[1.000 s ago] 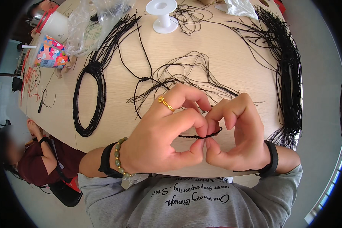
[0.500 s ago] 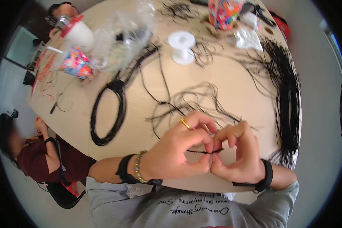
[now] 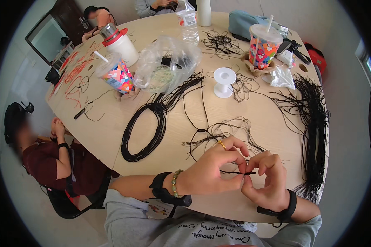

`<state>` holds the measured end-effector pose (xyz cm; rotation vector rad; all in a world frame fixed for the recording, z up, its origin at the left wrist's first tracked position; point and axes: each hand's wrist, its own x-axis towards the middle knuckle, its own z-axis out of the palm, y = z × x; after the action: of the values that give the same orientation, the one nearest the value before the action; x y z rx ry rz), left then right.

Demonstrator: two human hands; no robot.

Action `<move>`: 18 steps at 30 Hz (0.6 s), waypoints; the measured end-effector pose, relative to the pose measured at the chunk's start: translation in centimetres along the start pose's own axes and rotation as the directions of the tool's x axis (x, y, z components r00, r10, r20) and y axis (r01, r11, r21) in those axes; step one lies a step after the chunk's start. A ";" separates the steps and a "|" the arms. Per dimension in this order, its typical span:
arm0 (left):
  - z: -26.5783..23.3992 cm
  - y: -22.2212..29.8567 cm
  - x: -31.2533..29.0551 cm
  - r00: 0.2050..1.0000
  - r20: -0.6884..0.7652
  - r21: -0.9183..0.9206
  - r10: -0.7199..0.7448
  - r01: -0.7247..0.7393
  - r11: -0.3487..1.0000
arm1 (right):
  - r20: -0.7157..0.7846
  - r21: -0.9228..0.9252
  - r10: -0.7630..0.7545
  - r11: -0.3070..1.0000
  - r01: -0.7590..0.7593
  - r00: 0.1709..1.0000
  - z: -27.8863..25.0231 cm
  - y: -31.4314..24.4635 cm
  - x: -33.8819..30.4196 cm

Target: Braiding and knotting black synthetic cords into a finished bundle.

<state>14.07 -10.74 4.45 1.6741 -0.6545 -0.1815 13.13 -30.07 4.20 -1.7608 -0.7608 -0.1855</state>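
Note:
Near the table's front edge, my left hand pinches a thin black cord between thumb and fingertips. My right hand meets it there, its thumb and forefinger pinched on the same cord. A short dark end of the cord sticks out by the right fingertips. Just beyond my hands lies a loose tangle of black cords, with a small knot in one strand. Whether the held cord joins this tangle is hidden by my left hand.
Left of my hands lies a coiled black cord bundle; a long bundle lines the right edge. Farther back stand a white spool, two patterned cups, a plastic bag, a jug and a bottle. A person sits at left.
The view has shifted, so the table's far side and more people now show. Both hands keep their pinch on the cord, with little visible change between them.

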 end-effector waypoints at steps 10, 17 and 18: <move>-0.6 -0.6 0.1 0.998 0.001 -0.003 0.067 -0.067 0.998 | 0.050 -0.008 -0.004 1.000 0.004 0.999 0.2 -0.5 0.9; -1.4 -0.5 0.3 1.000 0.001 0.000 0.019 -0.019 1.000 | 0.073 0.239 0.168 0.954 -0.181 0.983 -0.1 -0.4 0.9; -1.3 -0.5 0.3 0.999 -0.014 0.030 0.043 -0.042 0.999 | 0.075 0.249 0.189 0.947 -0.202 0.979 -0.1 -0.5 1.0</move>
<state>15.10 -9.73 4.38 1.6868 -0.6838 -0.1295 13.64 -29.74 5.10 -1.5864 -0.6111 0.0885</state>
